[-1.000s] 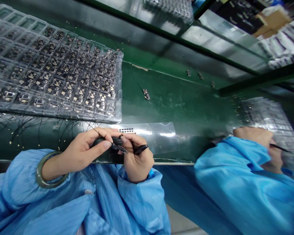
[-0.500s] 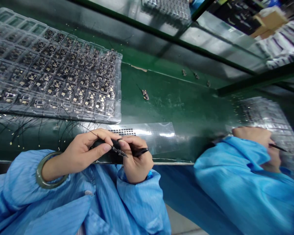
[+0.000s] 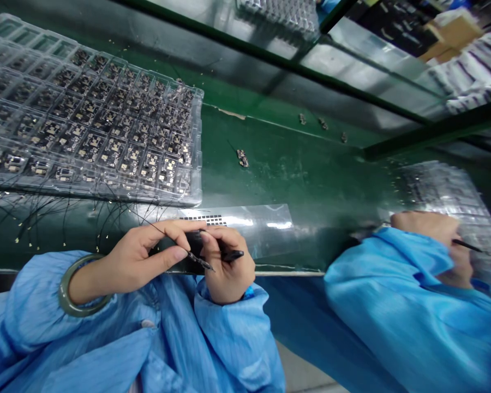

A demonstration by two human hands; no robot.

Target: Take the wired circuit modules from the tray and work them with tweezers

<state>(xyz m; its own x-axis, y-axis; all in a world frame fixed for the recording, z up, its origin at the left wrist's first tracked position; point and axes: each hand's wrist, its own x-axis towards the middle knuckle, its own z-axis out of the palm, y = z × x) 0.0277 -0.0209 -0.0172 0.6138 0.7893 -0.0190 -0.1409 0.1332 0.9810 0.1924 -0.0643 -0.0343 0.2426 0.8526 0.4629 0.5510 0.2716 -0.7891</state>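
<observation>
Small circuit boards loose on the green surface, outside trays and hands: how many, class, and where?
4 in view: a near board right of the big tray; farther back in a row, a left board, a middle board and a right board. Others may be hidden.

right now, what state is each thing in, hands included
Left hand: pinching a small dark part
Small dark part: held at a slant
Right hand: curled around a black tool
Clear tray: boards in many pockets
Clear sheet: lying on the green bench
Loose board: on the bench, off the tray
Bracelet: worn
Co-worker's hand: holding a thin dark tool
</observation>
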